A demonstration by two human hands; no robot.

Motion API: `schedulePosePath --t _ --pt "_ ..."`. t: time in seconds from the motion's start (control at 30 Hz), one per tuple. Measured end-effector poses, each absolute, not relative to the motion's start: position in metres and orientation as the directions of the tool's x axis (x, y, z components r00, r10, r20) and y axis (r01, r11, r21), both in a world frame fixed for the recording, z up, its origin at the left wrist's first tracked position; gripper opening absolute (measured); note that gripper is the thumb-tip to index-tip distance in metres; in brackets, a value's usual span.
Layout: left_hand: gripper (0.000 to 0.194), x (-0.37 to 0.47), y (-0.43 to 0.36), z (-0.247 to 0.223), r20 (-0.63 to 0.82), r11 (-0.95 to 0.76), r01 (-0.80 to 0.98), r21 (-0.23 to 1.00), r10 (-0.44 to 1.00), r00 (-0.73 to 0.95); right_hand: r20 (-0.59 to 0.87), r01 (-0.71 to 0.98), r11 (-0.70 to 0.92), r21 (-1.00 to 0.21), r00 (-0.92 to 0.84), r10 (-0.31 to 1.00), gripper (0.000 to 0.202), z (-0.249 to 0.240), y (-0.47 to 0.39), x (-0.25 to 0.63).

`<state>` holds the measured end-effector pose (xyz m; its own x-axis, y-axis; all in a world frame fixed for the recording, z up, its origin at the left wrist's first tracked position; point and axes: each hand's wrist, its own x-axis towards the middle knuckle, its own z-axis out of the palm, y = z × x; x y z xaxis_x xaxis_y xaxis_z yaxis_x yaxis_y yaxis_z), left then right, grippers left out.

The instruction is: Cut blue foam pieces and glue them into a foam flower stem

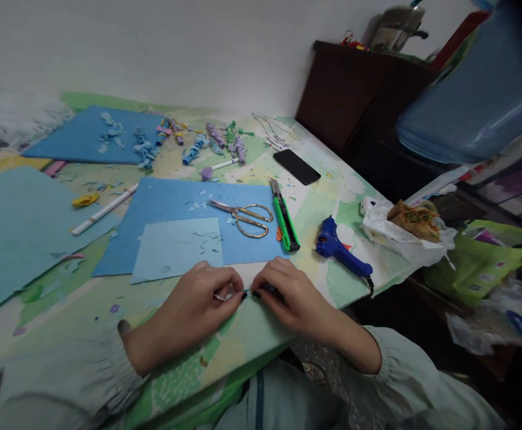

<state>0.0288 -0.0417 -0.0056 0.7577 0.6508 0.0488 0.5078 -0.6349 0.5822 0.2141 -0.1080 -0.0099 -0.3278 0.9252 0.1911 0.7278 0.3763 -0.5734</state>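
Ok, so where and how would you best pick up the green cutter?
I'd grip the cutter's green handle across its sides, coming from the person's side of the table: it lies flat, with its metal blade pointing away.

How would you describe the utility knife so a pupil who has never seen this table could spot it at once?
On the table, find the blue sheet beneath the small pale blue sheet. The utility knife lies along the blue sheet's right edge, between the scissors and the glue gun. Its handle is green and black; the scissors' are gold, the glue gun's blue.
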Motion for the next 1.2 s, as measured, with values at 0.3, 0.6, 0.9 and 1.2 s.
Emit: schedulePosePath --t 0.3,0.6,0.9,1.2 --pt "0.013 0.02 -0.043 -0.006 0.365 -0.892 0.28 0.356 0.408 0.837 0.28 0.603 0.407 -0.686 -0.297 0.913 0.018 -0.008 -0.113 0.216" --pt "0.016 0.012 -0.051 0.0 0.558 -0.988 0.096 0.123 0.149 0.817 0.343 0.524 0.497 -0.692 -0.367 0.865 0.017 -0.01 -0.118 0.217" --pt "0.027 -0.009 -0.034 -0.003 0.511 -0.962 0.168 -0.215 0.035 0.859 0.493 0.647 0.636 -0.421 -0.425 0.759 0.016 -0.01 -0.088 0.21" --pt "0.03 -0.019 -0.026 -0.017 0.32 -0.983 0.162 -0.084 0.127 0.939 0.382 0.634 0.685 -0.36 -0.569 0.728 0.023 -0.018 -0.083 0.21"
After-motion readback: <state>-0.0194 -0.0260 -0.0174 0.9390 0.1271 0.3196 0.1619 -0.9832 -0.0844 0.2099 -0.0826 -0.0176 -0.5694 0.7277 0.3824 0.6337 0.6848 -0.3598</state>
